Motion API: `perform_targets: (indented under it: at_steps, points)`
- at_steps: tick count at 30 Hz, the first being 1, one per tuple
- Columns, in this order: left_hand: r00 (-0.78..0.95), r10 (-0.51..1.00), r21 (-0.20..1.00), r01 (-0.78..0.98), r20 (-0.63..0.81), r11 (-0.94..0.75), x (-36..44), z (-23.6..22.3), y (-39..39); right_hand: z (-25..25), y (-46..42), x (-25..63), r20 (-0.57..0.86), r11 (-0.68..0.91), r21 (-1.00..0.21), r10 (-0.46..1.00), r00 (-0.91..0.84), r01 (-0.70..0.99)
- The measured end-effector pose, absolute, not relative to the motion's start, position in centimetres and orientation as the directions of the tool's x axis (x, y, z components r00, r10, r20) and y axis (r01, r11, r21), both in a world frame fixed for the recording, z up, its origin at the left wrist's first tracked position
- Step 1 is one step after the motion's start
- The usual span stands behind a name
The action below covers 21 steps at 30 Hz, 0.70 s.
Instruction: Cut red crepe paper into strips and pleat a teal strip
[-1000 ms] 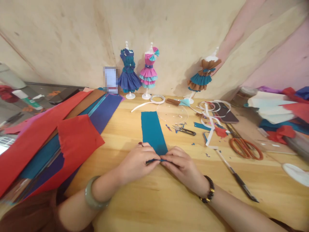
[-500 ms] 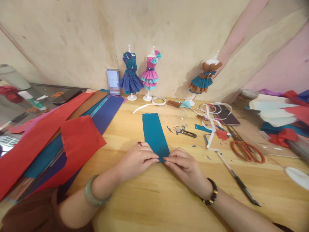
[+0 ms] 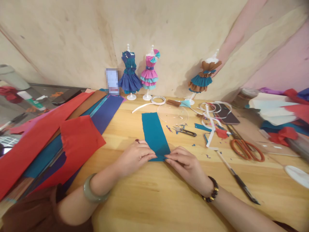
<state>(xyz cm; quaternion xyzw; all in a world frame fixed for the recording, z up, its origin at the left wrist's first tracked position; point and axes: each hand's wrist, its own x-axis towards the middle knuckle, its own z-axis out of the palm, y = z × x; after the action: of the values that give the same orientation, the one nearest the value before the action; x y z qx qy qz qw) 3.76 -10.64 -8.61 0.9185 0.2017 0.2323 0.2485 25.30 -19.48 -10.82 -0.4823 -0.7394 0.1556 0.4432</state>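
A teal strip of crepe-like paper (image 3: 155,135) lies lengthwise on the wooden table, its near end between my hands. My left hand (image 3: 138,158) pinches the near left corner between thumb and fingers. At the near right corner, the fingertips of my right hand (image 3: 182,162) are closed on the same strip. The near edge looks slightly folded, though the fingertips partly cover it. Just right of the strip lie black thread snips (image 3: 184,131) among small paper scraps.
Red paper (image 3: 80,135) and other coloured sheets lie at left. Three dress forms stand by the wall, among them a pink one (image 3: 149,74). On the right are orange-handled scissors (image 3: 247,149), a craft knife (image 3: 241,183), white ribbon (image 3: 210,137) and a dark phone (image 3: 227,114).
My left hand has slid left along the near edge, so the fingertips are farther apart. More of the teal strip's near end shows between them. My right hand has barely shifted.
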Motion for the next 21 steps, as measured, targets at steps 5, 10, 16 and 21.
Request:
perform_targets:
  at_steps: [5,10,16,21]
  points:
    - [0.767,0.570,0.621,0.300,0.294,-0.724,3.79,-8.53,-11.09,-10.56,-19.45,25.10,0.506,0.490,-0.653,0.849,-0.149,0.577]
    - [0.765,0.578,0.659,0.283,0.284,-0.697,4.30,-8.88,-11.61,-10.91,-19.37,24.86,0.502,0.508,-0.642,0.845,-0.185,0.574]
    - [0.693,0.678,0.757,0.301,0.244,-0.580,4.57,-8.68,-11.61,-10.95,-19.29,25.02,0.460,0.463,-0.687,0.874,-0.158,0.561]
    - [0.647,0.757,0.854,0.338,0.094,-0.395,4.51,-8.44,-11.28,-10.81,-19.17,25.18,0.425,0.405,-0.760,0.901,-0.083,0.508]
